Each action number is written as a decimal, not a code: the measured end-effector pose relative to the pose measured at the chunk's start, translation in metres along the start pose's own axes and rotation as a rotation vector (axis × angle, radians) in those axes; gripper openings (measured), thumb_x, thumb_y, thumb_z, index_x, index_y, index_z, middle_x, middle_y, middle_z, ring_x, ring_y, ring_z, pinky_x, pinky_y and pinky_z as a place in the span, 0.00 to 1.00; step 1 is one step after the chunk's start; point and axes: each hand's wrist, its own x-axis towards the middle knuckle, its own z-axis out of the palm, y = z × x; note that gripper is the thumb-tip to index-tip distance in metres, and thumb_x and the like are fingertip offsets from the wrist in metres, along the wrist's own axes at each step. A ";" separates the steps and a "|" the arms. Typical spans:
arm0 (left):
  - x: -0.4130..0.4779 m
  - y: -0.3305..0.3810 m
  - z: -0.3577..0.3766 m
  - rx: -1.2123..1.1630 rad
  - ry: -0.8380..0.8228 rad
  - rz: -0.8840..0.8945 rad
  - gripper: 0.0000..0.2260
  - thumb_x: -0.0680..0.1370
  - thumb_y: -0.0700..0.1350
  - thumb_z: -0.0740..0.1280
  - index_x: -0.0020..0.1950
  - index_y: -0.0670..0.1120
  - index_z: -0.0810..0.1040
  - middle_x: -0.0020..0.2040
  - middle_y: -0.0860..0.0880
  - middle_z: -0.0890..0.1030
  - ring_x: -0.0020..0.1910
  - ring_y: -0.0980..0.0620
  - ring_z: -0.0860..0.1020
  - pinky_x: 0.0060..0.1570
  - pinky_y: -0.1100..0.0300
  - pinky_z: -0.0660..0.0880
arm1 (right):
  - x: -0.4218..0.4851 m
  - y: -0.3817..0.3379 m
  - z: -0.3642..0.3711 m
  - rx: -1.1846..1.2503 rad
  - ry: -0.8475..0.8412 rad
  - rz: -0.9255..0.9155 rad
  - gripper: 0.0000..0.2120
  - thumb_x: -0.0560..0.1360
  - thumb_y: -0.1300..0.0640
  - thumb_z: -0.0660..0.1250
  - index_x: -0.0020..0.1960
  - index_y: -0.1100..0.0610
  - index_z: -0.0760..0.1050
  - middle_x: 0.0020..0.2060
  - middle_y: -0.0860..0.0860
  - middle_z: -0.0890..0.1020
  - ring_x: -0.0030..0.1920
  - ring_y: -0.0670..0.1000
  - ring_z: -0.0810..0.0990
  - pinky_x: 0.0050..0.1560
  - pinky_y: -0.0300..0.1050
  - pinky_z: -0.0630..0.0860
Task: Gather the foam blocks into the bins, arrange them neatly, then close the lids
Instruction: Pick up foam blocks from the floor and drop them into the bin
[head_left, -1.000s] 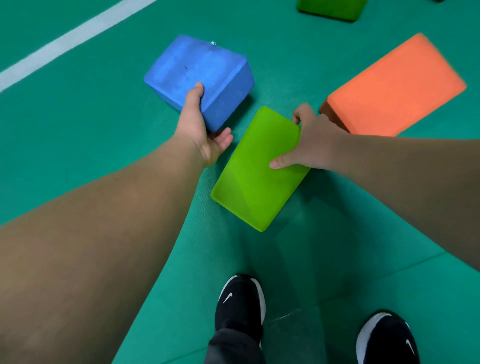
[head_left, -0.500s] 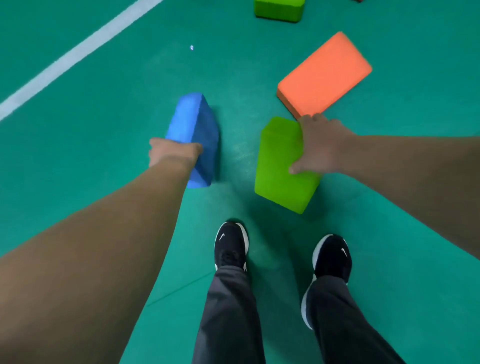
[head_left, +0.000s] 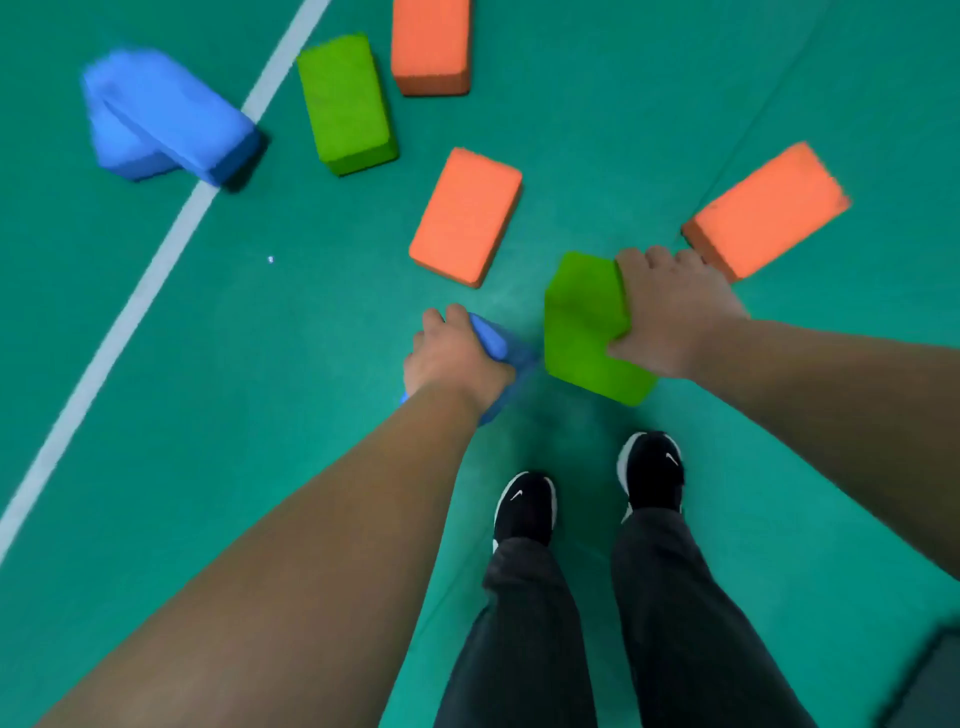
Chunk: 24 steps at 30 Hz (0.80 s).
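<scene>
Counted eight foam blocks: three blue, two green, three orange. Also two hands, two shoes, one white line.

Left hand (head_left: 457, 358): grip closed round blue block (head_left: 491, 336), fingers curled over its top edge, most of it hidden under hand and wrist. Right hand (head_left: 670, 312): grip closed on green block (head_left: 582, 322), thumb on the broad face, fingers over the far edge. Both held out ahead of the shoes, side by side, nearly touching.

Remaining six on the floor:
- Blue pair (head_left: 166, 114), upper left, blurred, one slanted across the other, lying over the white line (head_left: 156, 270).
- Far green (head_left: 345, 104), flat, just right of the line.
- Top orange (head_left: 431, 44), beside far green, cut by the frame edge.
- Mid orange (head_left: 466, 215), flat, between far green and the held two.
- Right orange (head_left: 766, 208), just past the right knuckles, blurred; cannot tell whether touching.

All rectangular bricks, matte, finely pitted foam, corners slightly rounded; darker side faces on the orange ones.

Floor (head_left: 623, 104): green sports mat, fine grain, faint diagonal seams, tiny white speck (head_left: 270, 259) left of mid orange. Black shoes, left (head_left: 524, 506) and right (head_left: 652, 470), white soles and marks. Dark grey trousers (head_left: 530, 623). Dark shape (head_left: 930, 680) in the lower right corner, cannot tell what.
</scene>
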 end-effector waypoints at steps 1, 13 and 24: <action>-0.003 0.014 0.000 0.053 -0.011 0.061 0.29 0.66 0.56 0.75 0.61 0.47 0.68 0.60 0.46 0.70 0.59 0.39 0.76 0.54 0.46 0.76 | -0.015 0.014 0.007 0.030 -0.012 0.036 0.39 0.64 0.40 0.77 0.67 0.55 0.65 0.60 0.58 0.75 0.61 0.64 0.74 0.59 0.59 0.75; -0.095 0.198 0.103 0.438 0.045 0.728 0.32 0.70 0.57 0.72 0.68 0.44 0.68 0.61 0.44 0.74 0.59 0.39 0.76 0.56 0.47 0.74 | -0.204 0.185 0.133 0.488 -0.035 0.595 0.32 0.67 0.48 0.72 0.67 0.55 0.66 0.60 0.57 0.74 0.62 0.64 0.73 0.57 0.57 0.74; -0.295 0.361 0.267 0.575 0.025 1.179 0.42 0.68 0.56 0.74 0.77 0.40 0.64 0.64 0.42 0.76 0.63 0.39 0.76 0.60 0.47 0.72 | -0.435 0.313 0.260 0.613 0.143 0.913 0.31 0.66 0.48 0.73 0.64 0.56 0.68 0.58 0.58 0.75 0.60 0.65 0.74 0.56 0.57 0.75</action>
